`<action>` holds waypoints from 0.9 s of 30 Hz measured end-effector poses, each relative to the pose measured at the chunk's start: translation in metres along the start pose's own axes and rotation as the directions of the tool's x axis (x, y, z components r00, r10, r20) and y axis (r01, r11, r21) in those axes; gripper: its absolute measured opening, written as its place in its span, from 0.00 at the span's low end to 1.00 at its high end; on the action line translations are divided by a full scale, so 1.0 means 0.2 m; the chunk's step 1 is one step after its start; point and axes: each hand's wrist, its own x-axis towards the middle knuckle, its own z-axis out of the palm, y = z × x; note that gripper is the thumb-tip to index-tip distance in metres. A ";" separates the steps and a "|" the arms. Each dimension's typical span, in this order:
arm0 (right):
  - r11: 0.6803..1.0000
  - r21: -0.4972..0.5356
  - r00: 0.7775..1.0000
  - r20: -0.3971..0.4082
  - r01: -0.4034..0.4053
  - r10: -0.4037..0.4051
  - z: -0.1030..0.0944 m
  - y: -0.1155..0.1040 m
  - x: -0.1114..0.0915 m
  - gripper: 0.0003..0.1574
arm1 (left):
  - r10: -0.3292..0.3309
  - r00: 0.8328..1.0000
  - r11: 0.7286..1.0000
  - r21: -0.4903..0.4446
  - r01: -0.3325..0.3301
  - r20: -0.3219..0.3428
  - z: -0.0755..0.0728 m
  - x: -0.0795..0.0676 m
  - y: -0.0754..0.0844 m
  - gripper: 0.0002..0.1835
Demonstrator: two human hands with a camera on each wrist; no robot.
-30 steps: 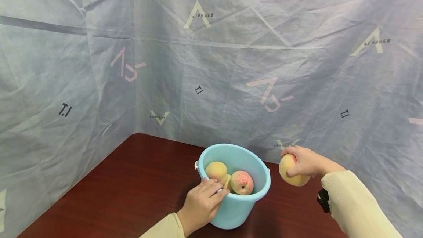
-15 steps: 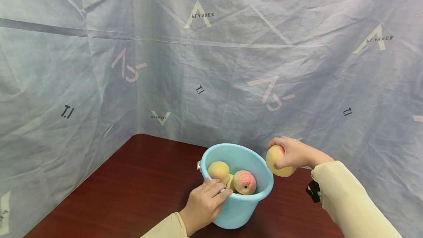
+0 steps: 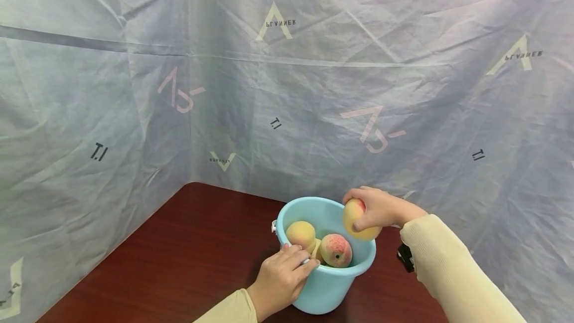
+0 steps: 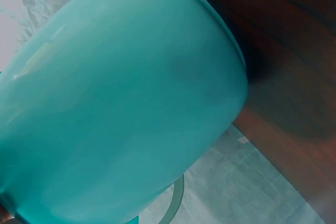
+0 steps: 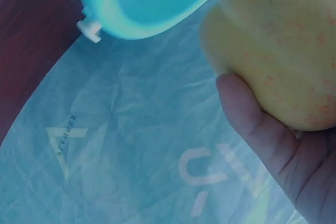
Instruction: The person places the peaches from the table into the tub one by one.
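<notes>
A light blue bucket (image 3: 325, 288) stands on the dark red table. My left hand (image 3: 280, 275) grips its near-left rim, with the fingers laid over the edge. Inside the bucket lie a yellow peach (image 3: 299, 234), a pink-red one (image 3: 336, 250) and part of another yellow fruit between them. My right hand (image 3: 381, 209) holds a yellow peach (image 3: 353, 216) with a red patch over the bucket's right rim. In the right wrist view the thumb (image 5: 247, 108) presses against this peach (image 5: 283, 72). The bucket's side (image 4: 126, 87) fills most of the left wrist view.
The table (image 3: 179, 253) extends to the left of the bucket. A grey printed cloth (image 3: 287, 88) hangs behind and along the left side. A white handle mount (image 3: 274, 226) juts from the bucket's left rim.
My right hand has carried the peach leftward, from beside the bucket to over its right rim. My left hand keeps its grip on the rim.
</notes>
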 end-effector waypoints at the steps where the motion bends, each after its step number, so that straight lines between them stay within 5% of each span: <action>1: 1.000 -0.007 1.000 0.006 0.006 -0.006 0.00 -0.01 0.01 0.34 | 0.000 1.000 1.000 0.001 0.000 0.003 0.00 0.00 0.00 0.16; 27: 0.997 -0.054 0.996 0.073 0.060 -0.056 0.04 -0.13 0.20 0.32 | 0.019 1.000 1.000 -0.011 -0.019 0.006 0.01 0.00 0.00 0.16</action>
